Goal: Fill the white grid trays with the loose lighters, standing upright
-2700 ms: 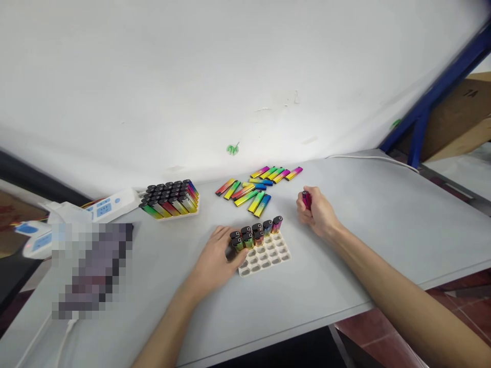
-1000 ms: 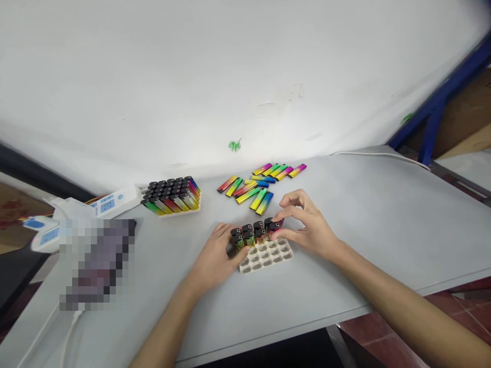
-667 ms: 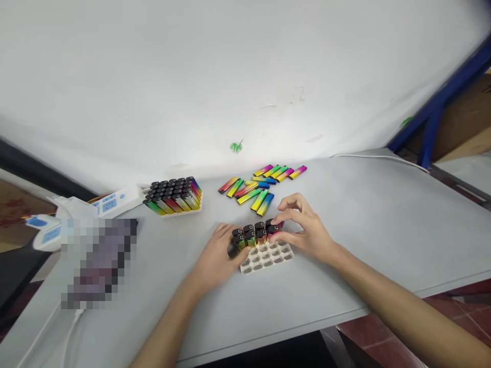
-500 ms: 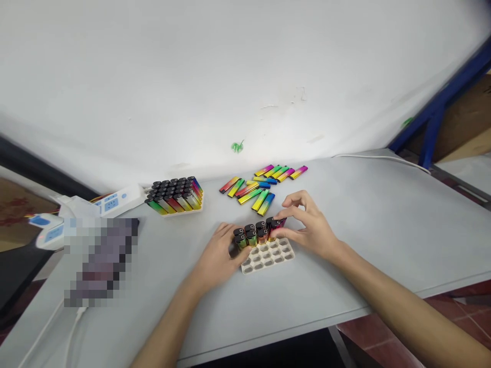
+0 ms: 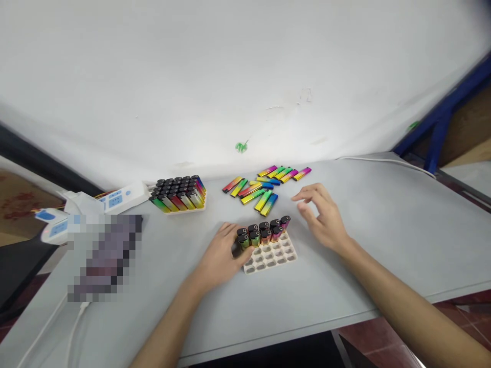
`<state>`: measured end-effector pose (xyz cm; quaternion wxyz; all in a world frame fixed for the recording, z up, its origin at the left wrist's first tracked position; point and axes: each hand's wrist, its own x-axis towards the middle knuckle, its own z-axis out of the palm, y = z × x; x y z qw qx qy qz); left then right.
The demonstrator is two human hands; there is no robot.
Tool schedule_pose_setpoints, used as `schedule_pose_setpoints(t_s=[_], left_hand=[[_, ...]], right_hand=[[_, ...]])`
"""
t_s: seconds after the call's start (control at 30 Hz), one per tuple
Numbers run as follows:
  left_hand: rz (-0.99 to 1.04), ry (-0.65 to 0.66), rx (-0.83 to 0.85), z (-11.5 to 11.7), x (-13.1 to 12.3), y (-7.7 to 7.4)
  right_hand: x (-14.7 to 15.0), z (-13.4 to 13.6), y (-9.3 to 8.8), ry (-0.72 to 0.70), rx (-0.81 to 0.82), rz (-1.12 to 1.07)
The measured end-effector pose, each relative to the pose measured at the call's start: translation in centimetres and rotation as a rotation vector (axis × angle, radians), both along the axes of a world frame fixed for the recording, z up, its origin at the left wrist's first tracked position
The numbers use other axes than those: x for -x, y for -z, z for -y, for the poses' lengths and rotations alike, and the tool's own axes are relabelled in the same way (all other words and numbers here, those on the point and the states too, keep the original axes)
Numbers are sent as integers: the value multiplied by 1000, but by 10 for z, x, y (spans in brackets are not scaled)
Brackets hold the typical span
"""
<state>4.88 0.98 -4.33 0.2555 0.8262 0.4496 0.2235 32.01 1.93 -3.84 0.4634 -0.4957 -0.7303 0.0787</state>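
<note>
A white tray [image 5: 271,263] with rows of oval slots lies before me, several lighters [image 5: 265,237] with black tops standing upright in its far two rows. My left hand [image 5: 222,254] grips the tray's left end, thumb at the near side and fingers behind, against the leftmost lighters. To the right of the tray, my right hand [image 5: 322,214] hovers above the table, fingers apart and holding nothing. Beyond it, several loose lighters [image 5: 253,193] in bright two-tone colours lie flat near the wall.
A second tray [image 5: 187,210], packed with upright lighters, stands at the back left. Beside it are a white power strip [image 5: 115,200] and a pixelated dark object [image 5: 107,255] with a white cable. A white cable [image 5: 378,159] runs along the wall at right.
My right hand has let go of a lighter in the tray's second row and moved right and up, away from it. My left hand has stayed at the tray's left end.
</note>
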Motion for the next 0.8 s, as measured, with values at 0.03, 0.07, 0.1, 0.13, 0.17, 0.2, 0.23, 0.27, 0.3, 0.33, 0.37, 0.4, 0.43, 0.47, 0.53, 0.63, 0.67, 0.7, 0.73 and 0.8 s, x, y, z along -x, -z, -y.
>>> schedule_pose_setpoints(t_s=[0.03,0.07,0.1,0.13,0.17,0.2,0.23,0.27,0.3,0.33,0.37,0.4,0.43,0.47,0.53,0.63,0.67,0.7,0.73,0.8], left_hand=[[1,0,2,0,0,0],[1,1,3,0,0,0],[0,2,2,0,0,0],[-1,5,-1,1,0,1],[-1,5,-4,1,0,1],[-2,3,-5,1,0,1],[-3,-1,-5,1,0,1],[-5,-7,-4,1,0,1],[-6,-11,-4,1,0,2],[-8,-13,-4,1,0,2],[-8,-10,-6,0,0,2],[-7,-6,-10,0,0,2],[-5,-2,-14,0,0,2],[-3,1,-16,0,1,2],[0,3,-14,-1,1,2],[-2,3,1,-1,1,2],[-5,4,8,0,1,1],[-9,4,15,0,1,1],[-11,4,19,0,1,1],[-11,1,22,0,1,0]], right_hand=[[-7,-6,3,77,25,5],[-14,-14,7,151,59,27],[-20,-23,12,217,96,65],[-27,-31,17,272,126,120],[-32,-41,22,319,159,185],[-37,-49,26,359,196,254],[-41,-57,30,392,232,320],[-43,-64,33,420,262,374],[-45,-69,35,441,283,411],[-46,-72,36,460,297,431],[-47,-74,37,481,304,436],[-47,-74,37,504,306,432],[-48,-73,36,524,308,430],[-48,-71,35,539,312,430],[-51,-65,34,547,329,429],[-54,-58,32,517,377,349],[-54,-56,31,500,393,311],[-53,-54,29,472,407,278],[-51,-53,27,435,414,248],[-46,-50,22,353,418,182]])
